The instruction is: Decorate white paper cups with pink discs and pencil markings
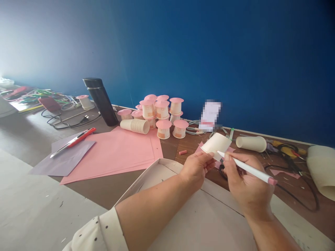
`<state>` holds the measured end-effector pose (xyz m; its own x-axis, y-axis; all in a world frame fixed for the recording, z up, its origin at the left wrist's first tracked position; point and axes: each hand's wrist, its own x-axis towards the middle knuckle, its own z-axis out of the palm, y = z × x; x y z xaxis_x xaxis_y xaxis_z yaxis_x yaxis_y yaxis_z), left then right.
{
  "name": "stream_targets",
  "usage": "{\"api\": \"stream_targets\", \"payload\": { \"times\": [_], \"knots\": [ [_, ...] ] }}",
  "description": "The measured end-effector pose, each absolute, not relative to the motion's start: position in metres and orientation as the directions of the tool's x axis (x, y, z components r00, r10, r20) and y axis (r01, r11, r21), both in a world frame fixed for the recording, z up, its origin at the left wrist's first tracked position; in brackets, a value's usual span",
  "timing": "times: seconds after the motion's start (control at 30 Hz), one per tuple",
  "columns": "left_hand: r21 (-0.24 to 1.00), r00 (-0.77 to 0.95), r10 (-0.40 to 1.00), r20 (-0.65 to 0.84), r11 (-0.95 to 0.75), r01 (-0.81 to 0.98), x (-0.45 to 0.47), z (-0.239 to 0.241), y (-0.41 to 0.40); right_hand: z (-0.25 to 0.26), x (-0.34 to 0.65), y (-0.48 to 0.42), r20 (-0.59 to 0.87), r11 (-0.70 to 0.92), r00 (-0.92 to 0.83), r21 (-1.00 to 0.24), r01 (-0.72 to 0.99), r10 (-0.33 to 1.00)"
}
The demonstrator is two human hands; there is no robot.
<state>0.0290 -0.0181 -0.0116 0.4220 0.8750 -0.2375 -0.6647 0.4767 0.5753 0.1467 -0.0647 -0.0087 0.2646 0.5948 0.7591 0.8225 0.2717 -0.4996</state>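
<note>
My left hand (197,167) is closed around the rim end of a white paper cup (217,142), tilted on its side. In my right hand (248,188) is a white marker (251,168) with a pink end, its tip at the cup's side near the rim. The cup's visible side looks blank. A loose pink marker cap (183,152) lies on the table beyond my left hand. Behind it stand several small paper-cup houses (163,129) with pink paper roofs and orange-drawn windows and doors, some stacked on others.
A nested stack of paper cups (134,126) lies on pink paper sheets (120,150). Left of it are a black bottle (101,101) and a red utility knife (74,141) on purplish paper. Another cup (251,143) and black cables (290,157) are at right. A shallow cardboard tray (159,165) lies beneath my forearms.
</note>
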Motion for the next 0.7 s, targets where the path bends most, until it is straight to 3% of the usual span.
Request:
{"api": "stream_targets", "payload": {
  "times": [0.7],
  "knots": [
    [0.502, 0.431, 0.838, -0.335, 0.546, -0.671, 0.025, 0.001, -0.02, -0.008, 0.146, -0.065, 0.746, 0.259, 0.278, -0.515, 0.817, 0.605]
  ]
}}
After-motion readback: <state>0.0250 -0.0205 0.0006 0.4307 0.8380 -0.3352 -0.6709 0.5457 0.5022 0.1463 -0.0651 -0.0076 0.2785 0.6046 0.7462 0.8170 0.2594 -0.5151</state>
